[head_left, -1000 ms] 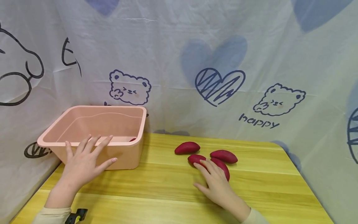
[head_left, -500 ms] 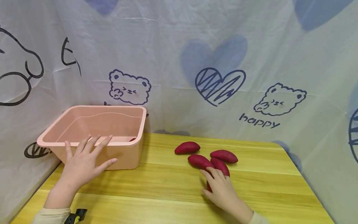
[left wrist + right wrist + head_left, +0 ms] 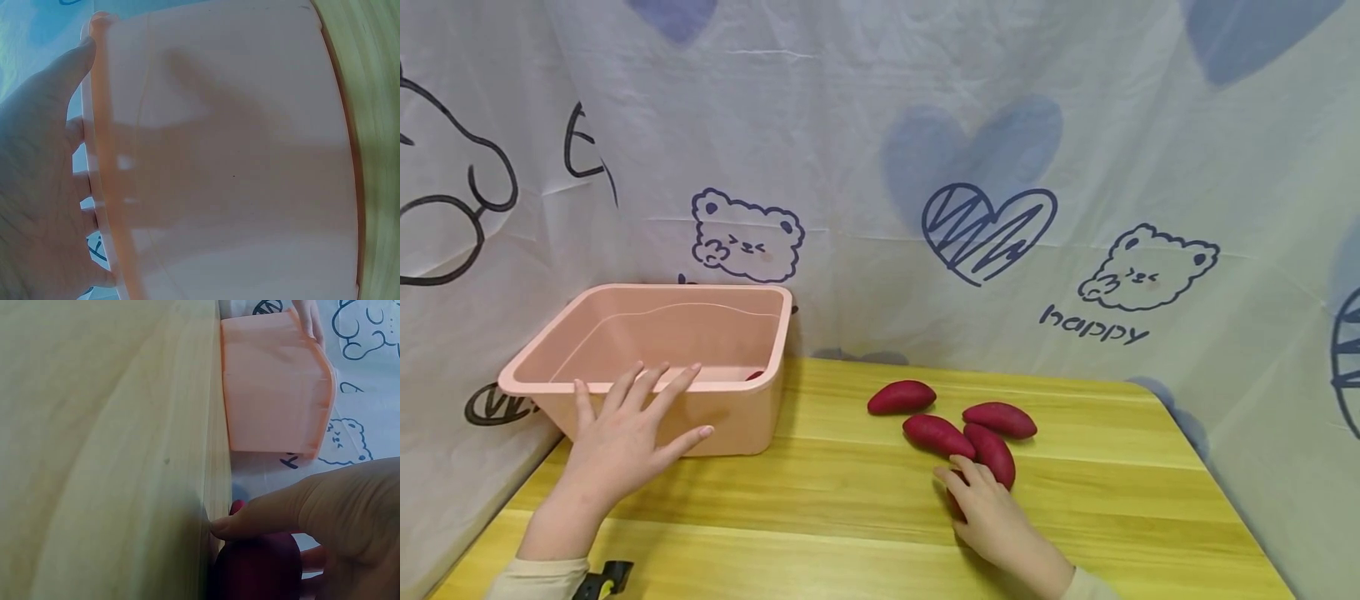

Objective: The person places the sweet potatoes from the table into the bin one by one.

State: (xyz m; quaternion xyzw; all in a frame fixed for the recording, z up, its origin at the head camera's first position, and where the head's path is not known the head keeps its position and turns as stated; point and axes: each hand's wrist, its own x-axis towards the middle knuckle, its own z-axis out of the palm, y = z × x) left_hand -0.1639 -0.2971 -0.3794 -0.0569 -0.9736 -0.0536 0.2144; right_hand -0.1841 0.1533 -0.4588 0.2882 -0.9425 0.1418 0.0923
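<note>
My left hand (image 3: 625, 446) rests with spread, fairly straight fingers against the near rim of a pink plastic bin (image 3: 730, 421); the left wrist view shows the thumb (image 3: 69, 69) at that rim. Inside the bin a bit of a dark red thing (image 3: 756, 375) shows. My right hand (image 3: 996, 512) grips a dark red sweet potato (image 3: 259, 569) on the table, thumb on one side and fingers on the other. In the head view the hand hides most of it. Just beyond the fingertips lie two more sweet potatoes, one left (image 3: 936, 435) and one right (image 3: 992, 454).
Further back on the wooden table (image 3: 850, 500) lie two other sweet potatoes, one at the left (image 3: 901, 397) and one at the right (image 3: 1002, 419). A printed white cloth (image 3: 850, 208) hangs behind the table and at its sides.
My right hand has drawn back toward me from the clustered sweet potatoes and closed around the nearest one. The left hand and the bin have stayed put.
</note>
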